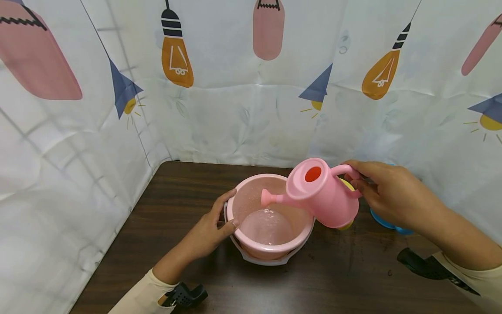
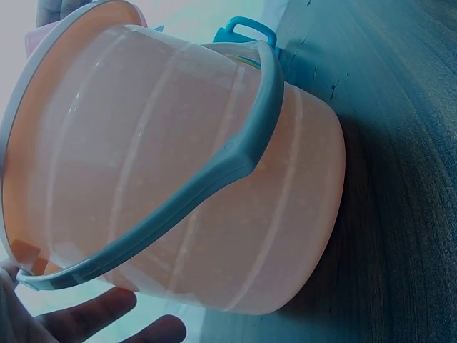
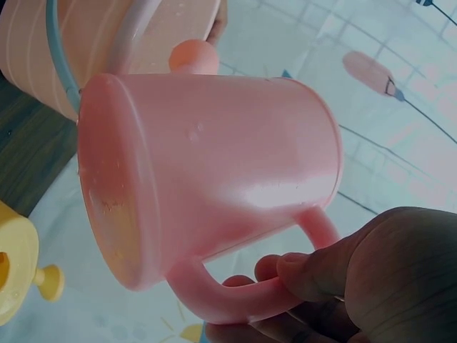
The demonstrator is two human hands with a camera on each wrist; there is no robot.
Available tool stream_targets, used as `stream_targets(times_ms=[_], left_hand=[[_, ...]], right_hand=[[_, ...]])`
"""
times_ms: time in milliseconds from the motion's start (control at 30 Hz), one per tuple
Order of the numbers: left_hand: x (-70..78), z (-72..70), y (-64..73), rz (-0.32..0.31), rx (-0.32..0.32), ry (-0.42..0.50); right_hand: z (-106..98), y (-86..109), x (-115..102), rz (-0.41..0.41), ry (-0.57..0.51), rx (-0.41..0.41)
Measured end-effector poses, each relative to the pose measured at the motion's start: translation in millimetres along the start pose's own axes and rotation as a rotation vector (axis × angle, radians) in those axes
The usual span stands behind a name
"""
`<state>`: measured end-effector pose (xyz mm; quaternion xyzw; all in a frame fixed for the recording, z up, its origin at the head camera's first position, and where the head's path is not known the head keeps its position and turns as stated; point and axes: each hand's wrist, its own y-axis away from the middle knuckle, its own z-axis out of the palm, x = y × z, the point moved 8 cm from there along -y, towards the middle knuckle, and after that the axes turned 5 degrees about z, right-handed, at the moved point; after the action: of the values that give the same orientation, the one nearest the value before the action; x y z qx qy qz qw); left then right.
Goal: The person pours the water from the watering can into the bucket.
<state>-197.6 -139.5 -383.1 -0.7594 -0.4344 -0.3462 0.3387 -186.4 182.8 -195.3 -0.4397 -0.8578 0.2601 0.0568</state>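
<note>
My right hand (image 1: 392, 192) grips the handle of a pink watering can (image 1: 327, 198), raised and tilted left. Its spout points into a pale pink bucket (image 1: 270, 248), where clear water (image 1: 268, 226) lies with a small splash below the spout. On the bucket's left side, my left hand (image 1: 209, 229) holds the rim, thumb and fingertips set apart along it. The left wrist view shows the bucket's hanging carry handle (image 2: 243, 153) and loosely extended lower fingers (image 2: 161, 330). In the right wrist view the fingers and thumb (image 3: 310, 271) wrap the can's handle.
A yellow object with a knob-like spout (image 3: 21, 264) stands behind the raised can, mostly hidden in the head view. Beside it is a blue item (image 1: 382, 221), partly covered by the right hand. A printed white cloth (image 1: 243, 113) borders the dark wooden table (image 1: 149, 244).
</note>
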Motion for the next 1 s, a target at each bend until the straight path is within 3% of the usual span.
stream_targets(times_ms=[1000], left_hand=[[-1.0,0.1,0.3,0.006,0.001,0.002]], right_hand=[[0.6,0.9,1.8,0.02,0.008,-0.021]])
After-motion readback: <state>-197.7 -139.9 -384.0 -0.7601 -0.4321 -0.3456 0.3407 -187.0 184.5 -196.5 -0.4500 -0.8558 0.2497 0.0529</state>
